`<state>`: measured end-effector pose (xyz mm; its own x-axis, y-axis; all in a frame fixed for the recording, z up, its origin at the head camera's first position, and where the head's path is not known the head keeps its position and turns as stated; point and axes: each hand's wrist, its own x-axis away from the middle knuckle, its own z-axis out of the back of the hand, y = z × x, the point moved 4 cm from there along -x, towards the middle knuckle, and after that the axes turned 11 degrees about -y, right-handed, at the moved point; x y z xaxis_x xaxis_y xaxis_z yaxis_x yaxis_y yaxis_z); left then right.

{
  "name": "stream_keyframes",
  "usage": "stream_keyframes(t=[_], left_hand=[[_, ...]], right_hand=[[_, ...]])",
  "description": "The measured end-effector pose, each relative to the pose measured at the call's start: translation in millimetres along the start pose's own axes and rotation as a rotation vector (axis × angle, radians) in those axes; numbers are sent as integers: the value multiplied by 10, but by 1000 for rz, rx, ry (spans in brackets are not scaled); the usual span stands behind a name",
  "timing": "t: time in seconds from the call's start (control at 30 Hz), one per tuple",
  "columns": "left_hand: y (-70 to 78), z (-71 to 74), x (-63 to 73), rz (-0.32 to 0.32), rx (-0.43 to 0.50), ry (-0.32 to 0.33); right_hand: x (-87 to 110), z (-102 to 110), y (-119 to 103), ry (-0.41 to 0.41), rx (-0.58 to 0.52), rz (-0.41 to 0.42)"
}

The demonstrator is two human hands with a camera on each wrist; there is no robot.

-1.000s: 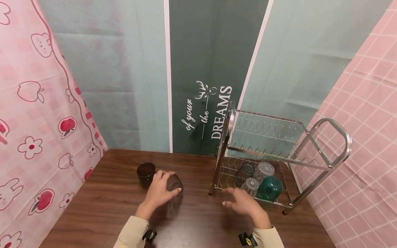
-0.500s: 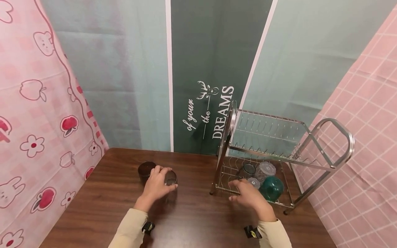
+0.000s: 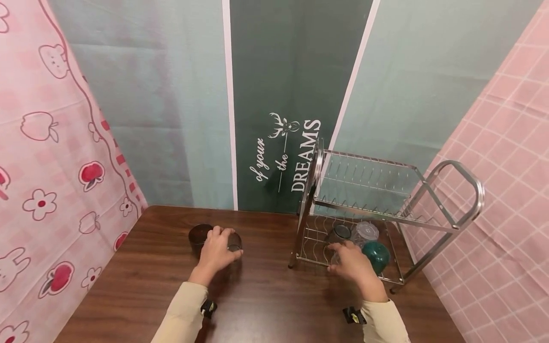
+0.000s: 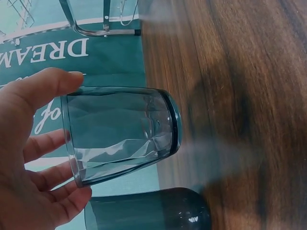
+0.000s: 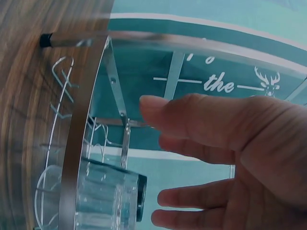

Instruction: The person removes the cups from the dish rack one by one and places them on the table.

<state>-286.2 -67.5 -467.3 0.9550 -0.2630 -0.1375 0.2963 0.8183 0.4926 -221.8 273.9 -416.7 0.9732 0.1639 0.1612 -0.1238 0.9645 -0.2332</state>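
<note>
Brown wood tabletop (image 3: 266,305) spreads before us, a green curtain (image 3: 296,71) behind it. Our left hand (image 3: 214,251) grips a see-through glass (image 4: 117,129) near its rim, just beside a dark cup (image 3: 198,237). Our right hand (image 3: 355,264), fingers apart and holding nothing, is by the glasses (image 3: 366,233) low in the metal rack (image 3: 386,216).

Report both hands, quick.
Left hand: holding a see-through tumbler by its rim.
Right hand: open, holding nothing, near the metal dish rack.

Left hand (image 3: 215,251) grips, thumb opposite fingers; right hand (image 3: 354,262) held out, fingers nearly straight.
</note>
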Motion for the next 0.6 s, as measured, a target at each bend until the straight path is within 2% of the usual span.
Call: stream_keyframes(t=[0.27, 0.6], left_hand=[[-5, 15, -87, -44, -48, -7], [-7, -82, -184, -59, -107, -37]], right_hand=[[-38, 33, 153, 7, -3, -34], [-104, -7, 317, 19, -36, -51]])
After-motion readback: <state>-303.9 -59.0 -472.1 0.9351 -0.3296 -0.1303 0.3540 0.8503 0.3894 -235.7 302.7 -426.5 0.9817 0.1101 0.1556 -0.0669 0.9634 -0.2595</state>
